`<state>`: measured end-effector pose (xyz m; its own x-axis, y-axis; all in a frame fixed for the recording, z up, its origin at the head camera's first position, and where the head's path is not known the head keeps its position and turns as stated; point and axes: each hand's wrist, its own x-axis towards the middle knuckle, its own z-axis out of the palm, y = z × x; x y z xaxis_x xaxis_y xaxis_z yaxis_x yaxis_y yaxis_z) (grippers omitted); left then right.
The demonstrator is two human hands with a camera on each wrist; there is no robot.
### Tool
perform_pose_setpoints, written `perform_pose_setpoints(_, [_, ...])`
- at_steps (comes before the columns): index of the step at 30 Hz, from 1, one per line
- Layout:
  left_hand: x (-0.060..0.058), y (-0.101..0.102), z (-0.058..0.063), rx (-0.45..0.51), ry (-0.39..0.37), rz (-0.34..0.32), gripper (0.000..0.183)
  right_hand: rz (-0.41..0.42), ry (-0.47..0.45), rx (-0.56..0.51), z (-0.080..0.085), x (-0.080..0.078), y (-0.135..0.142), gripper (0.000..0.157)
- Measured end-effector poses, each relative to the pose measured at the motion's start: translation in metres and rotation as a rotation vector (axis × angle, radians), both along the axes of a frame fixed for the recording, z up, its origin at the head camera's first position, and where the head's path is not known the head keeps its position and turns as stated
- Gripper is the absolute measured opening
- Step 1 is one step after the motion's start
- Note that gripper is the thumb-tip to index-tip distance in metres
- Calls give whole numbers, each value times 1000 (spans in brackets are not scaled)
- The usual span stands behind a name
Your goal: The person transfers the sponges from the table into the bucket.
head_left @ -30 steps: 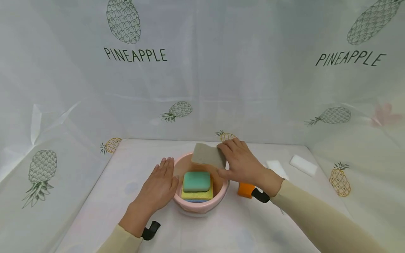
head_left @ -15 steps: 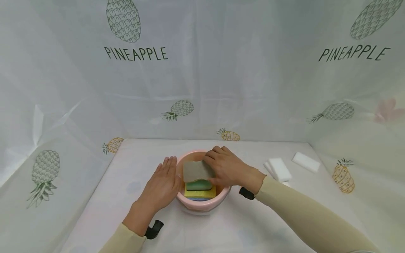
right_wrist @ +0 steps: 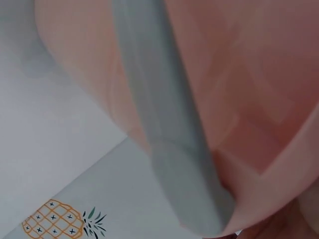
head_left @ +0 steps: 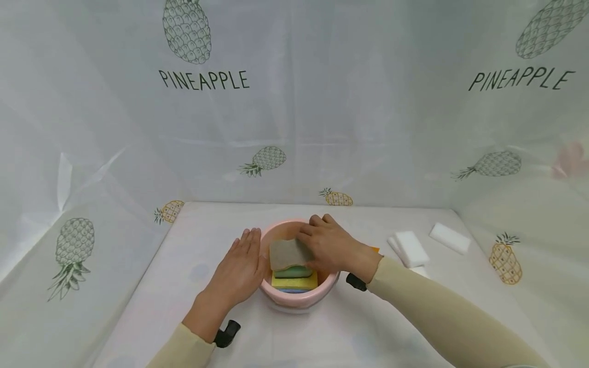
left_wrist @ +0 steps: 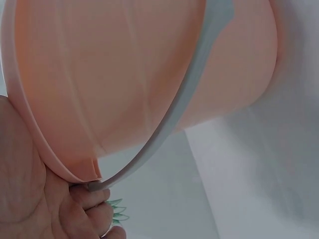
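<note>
A pink bucket (head_left: 294,301) stands on the table in the head view. Its grey handle (left_wrist: 174,109) hangs down along the outside. At the bucket's left rim, my left hand (head_left: 239,271) rests with its fingers straight and side by side. My right hand (head_left: 329,245) reaches in over the right rim and pinches a grey sponge (head_left: 287,254) by its right end. Below that sponge a green sponge (head_left: 294,272) shows in part, lying on a yellow sponge (head_left: 294,282). A blue edge (head_left: 294,291) shows lowest. My right fingertips are partly hidden.
White sponges (head_left: 411,248) lie stacked right of the bucket, with another white sponge (head_left: 450,238) farther right. A bit of an orange thing (head_left: 375,249) peeks out behind my right wrist. A pineapple-print sheet (head_left: 368,128) rises behind the table.
My right hand has brought the grey sponge left and down, from over the bucket's back rim onto the green sponge. My left hand has stayed at the rim.
</note>
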<state>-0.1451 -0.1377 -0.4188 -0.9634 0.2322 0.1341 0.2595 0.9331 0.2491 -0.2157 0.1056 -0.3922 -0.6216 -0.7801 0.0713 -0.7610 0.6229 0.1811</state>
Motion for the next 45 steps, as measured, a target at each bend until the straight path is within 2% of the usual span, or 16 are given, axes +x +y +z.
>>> perform_pose_setpoints(7, [0,3,-1,-9,11,-7,63,-15,11,36,0,2,-1,64])
perform_pose_setpoints(12, [1,2,-2,3,19,-7,62,-16,11,64,0,5,-3,69])
perform_pose_setpoints(16, [2,-1,-3,-6,29,7,63,2,42,23,0,5,-3,69])
perform_pose_setpoints(18, [2,-1,-3,-11,24,8,63,12,72,-31,1,6,1,62])
perform_pose_setpoints(23, [1,-1,-2,-5,10,6,64,27,162,-190,9,7,28,40])
perform_pose_setpoints(28, [2,0,-2,-6,10,5,64,-34,234,-253,15,0,76,35])
perform_pose_setpoints(31, [2,0,-2,-4,4,5,64,-78,249,-202,12,-3,106,37])
perform_pose_setpoints(36, [3,-3,-4,-4,8,9,64,-94,237,-72,-6,-8,142,48])
perform_pose_setpoints(41, [2,-2,-4,-6,12,10,64,-84,227,44,-23,-12,166,62])
perform_pose_setpoints(45, [2,0,-2,-7,7,11,65,-87,209,83,-36,-17,175,67])
